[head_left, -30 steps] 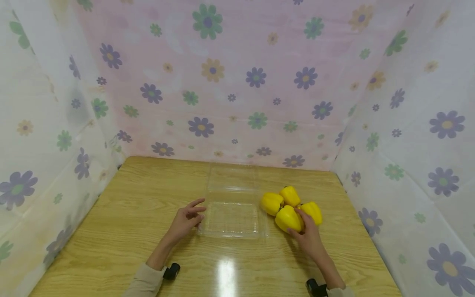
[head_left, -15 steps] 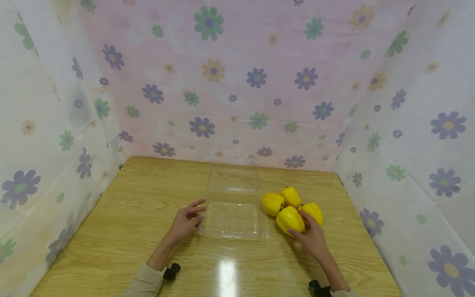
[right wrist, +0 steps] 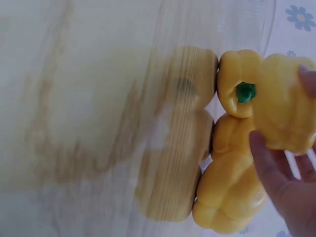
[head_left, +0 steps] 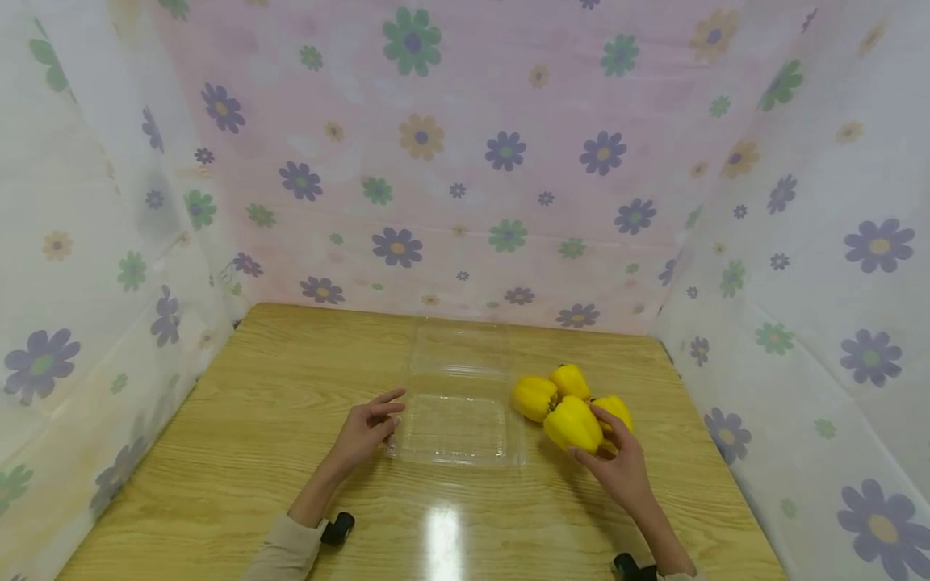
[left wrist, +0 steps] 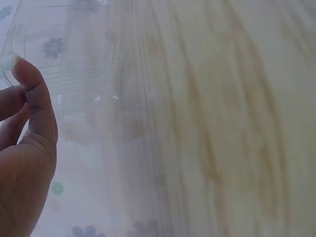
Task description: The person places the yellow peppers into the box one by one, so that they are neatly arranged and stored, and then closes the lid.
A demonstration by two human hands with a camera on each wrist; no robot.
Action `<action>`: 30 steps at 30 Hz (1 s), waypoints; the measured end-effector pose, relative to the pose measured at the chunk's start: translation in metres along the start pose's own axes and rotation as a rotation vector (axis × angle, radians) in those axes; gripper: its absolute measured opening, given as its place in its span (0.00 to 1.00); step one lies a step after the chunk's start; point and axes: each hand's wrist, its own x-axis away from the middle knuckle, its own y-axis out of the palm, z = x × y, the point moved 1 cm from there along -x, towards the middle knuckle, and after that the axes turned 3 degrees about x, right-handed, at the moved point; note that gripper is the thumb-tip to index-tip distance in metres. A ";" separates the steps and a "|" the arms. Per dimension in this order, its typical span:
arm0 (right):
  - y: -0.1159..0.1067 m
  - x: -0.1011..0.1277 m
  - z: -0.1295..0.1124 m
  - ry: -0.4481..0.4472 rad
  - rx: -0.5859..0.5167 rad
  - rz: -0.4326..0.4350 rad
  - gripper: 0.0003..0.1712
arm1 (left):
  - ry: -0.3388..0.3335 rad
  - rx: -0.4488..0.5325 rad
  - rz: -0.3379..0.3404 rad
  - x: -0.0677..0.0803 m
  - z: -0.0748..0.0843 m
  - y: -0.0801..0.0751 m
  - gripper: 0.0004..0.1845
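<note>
1. While it lies on the table [head_left: 240, 452], the clear box [head_left: 456, 428] is pinched at its edge by the left hand [head_left: 363, 432].
2. The right hand [head_left: 617, 468] curls around 1 yellow pepper [head_left: 574, 424], beside 3 more peppers [head_left: 534, 397].

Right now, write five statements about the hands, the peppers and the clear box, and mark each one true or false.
1. The right hand grips a yellow pepper. True.
2. Four yellow peppers are in view. True: the other three cluster beside the gripped one.
3. The clear plastic box already holds a pepper. False: it holds nothing.
4. The left hand lies flat on the table, apart from the box. False: its fingers touch the box's left edge.
5. The peppers lie to the left of the box. False: they lie to its right, on the wooden table.
</note>
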 end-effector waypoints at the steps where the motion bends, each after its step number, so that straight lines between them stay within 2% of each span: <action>1: 0.000 -0.001 -0.001 -0.016 -0.020 0.000 0.42 | 0.000 0.001 0.000 0.000 0.000 0.000 0.19; 9: 0.003 -0.003 -0.005 -0.152 -0.180 -0.044 0.42 | -0.001 -0.014 -0.008 0.001 0.000 0.001 0.19; 13: 0.005 -0.004 -0.006 -0.165 -0.182 -0.042 0.43 | -0.014 -0.019 -0.002 0.001 0.000 0.001 0.19; 18: 0.006 -0.006 -0.008 -0.180 -0.181 -0.032 0.43 | 0.000 -0.043 0.001 -0.001 0.001 0.002 0.19; 30: 0.013 -0.009 -0.011 -0.210 -0.268 -0.069 0.43 | 0.018 -0.032 -0.005 -0.003 0.003 0.003 0.19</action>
